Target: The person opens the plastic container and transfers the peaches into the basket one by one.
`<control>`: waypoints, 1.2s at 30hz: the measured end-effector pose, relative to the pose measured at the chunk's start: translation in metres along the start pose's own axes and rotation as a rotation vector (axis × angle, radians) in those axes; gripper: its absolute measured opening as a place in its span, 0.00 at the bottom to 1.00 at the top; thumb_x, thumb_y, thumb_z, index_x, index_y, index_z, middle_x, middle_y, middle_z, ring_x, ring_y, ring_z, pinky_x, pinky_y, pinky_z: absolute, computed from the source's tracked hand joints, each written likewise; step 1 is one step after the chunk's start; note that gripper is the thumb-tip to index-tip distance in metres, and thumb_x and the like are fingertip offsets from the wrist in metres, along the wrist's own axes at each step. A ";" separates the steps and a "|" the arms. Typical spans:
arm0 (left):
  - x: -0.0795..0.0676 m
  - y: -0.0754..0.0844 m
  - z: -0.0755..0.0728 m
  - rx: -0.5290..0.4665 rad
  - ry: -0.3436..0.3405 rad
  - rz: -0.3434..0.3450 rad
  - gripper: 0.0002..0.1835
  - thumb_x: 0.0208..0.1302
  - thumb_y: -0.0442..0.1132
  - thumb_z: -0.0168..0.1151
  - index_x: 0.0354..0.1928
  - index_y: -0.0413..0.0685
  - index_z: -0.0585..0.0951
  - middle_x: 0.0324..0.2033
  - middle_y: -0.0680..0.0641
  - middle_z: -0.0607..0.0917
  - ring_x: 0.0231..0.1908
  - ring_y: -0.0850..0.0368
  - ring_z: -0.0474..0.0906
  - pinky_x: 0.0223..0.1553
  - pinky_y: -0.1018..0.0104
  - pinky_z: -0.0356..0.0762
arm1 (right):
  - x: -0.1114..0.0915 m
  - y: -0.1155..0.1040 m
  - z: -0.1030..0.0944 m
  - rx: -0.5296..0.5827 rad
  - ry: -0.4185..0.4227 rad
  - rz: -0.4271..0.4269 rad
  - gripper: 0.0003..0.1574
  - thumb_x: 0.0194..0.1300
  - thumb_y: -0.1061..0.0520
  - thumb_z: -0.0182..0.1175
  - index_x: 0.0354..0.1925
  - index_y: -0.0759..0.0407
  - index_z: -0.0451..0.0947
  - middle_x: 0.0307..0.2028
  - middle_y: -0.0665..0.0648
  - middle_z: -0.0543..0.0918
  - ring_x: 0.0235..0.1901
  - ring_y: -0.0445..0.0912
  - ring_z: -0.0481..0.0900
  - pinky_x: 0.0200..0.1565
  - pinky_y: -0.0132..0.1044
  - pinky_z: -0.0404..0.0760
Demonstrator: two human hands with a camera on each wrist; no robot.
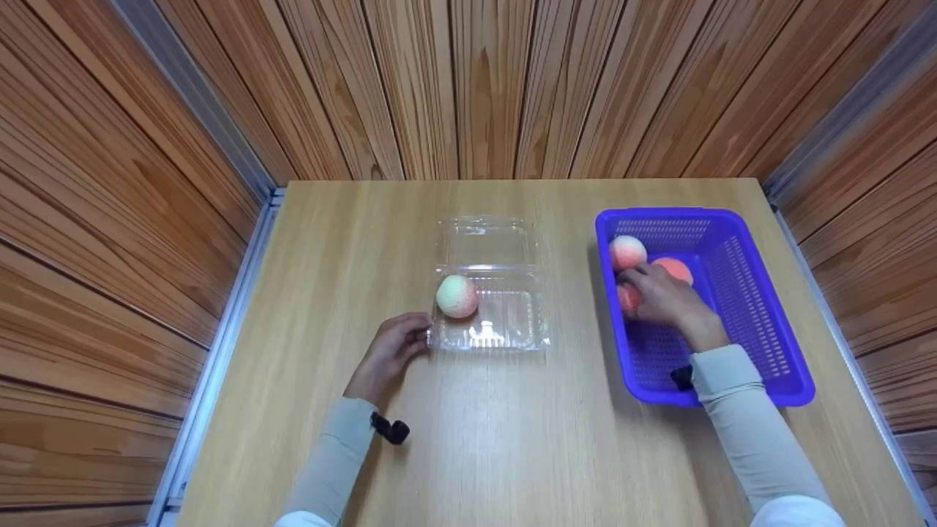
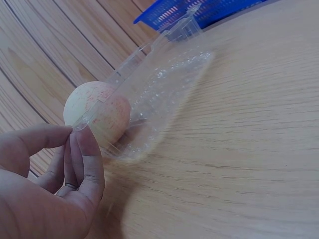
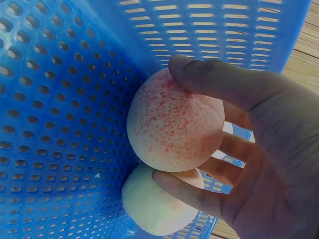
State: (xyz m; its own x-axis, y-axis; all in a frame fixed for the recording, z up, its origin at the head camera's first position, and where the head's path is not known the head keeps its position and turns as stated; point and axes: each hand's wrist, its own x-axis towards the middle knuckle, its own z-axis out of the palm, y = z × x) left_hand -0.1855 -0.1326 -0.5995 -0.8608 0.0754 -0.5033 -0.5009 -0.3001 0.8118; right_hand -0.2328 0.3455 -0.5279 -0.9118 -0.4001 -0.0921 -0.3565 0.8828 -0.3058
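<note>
Inside the purple-blue plastic basket [image 1: 792,359], my right hand [image 1: 662,298] grips a pink-speckled peach [image 3: 172,124], thumb on one side and fingers around the other. A paler peach [image 3: 157,204] lies right beside it, near a fingertip in the right wrist view. The head view shows a white-and-pink peach [image 1: 628,252] and an orange-pink peach [image 1: 675,269] beyond that hand. My left hand [image 1: 392,345] pinches the near left corner of a clear plastic clamshell box [image 1: 505,326] between thumb and fingers. One pale peach [image 1: 457,296] sits in the left part of its base.
The clamshell's lid [image 1: 487,238] lies folded open toward the back of the wooden table [image 1: 468,439]. Wood-panelled walls [image 1: 483,88] enclose the back and both sides. The basket's raised perforated walls surround my right hand.
</note>
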 end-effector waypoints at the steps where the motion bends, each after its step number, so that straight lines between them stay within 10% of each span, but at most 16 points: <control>1: 0.000 0.000 0.000 -0.001 0.001 -0.003 0.09 0.73 0.31 0.63 0.50 0.32 0.85 0.39 0.42 0.88 0.38 0.55 0.84 0.39 0.67 0.85 | 0.000 -0.001 -0.001 0.002 -0.005 0.006 0.28 0.66 0.56 0.71 0.61 0.63 0.79 0.54 0.68 0.81 0.54 0.64 0.78 0.54 0.64 0.82; 22: -0.001 0.000 -0.001 -0.017 0.006 -0.019 0.07 0.72 0.31 0.65 0.48 0.36 0.85 0.36 0.46 0.87 0.36 0.57 0.83 0.39 0.66 0.85 | 0.002 -0.003 -0.008 -0.037 0.121 -0.076 0.30 0.53 0.58 0.78 0.54 0.65 0.82 0.52 0.69 0.84 0.53 0.67 0.82 0.54 0.64 0.82; 36: -0.002 0.002 -0.002 0.006 0.010 -0.041 0.11 0.73 0.34 0.66 0.52 0.36 0.85 0.41 0.43 0.86 0.38 0.56 0.83 0.41 0.66 0.85 | 0.004 -0.009 -0.016 -0.042 0.120 -0.024 0.24 0.66 0.56 0.71 0.57 0.63 0.82 0.52 0.68 0.85 0.50 0.65 0.80 0.53 0.62 0.80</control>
State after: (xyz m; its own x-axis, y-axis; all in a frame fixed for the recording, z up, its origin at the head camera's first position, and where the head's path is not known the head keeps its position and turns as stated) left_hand -0.1850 -0.1350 -0.5977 -0.8387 0.0776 -0.5391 -0.5362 -0.2908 0.7924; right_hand -0.2364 0.3403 -0.5108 -0.9198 -0.3912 0.0299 -0.3846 0.8837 -0.2667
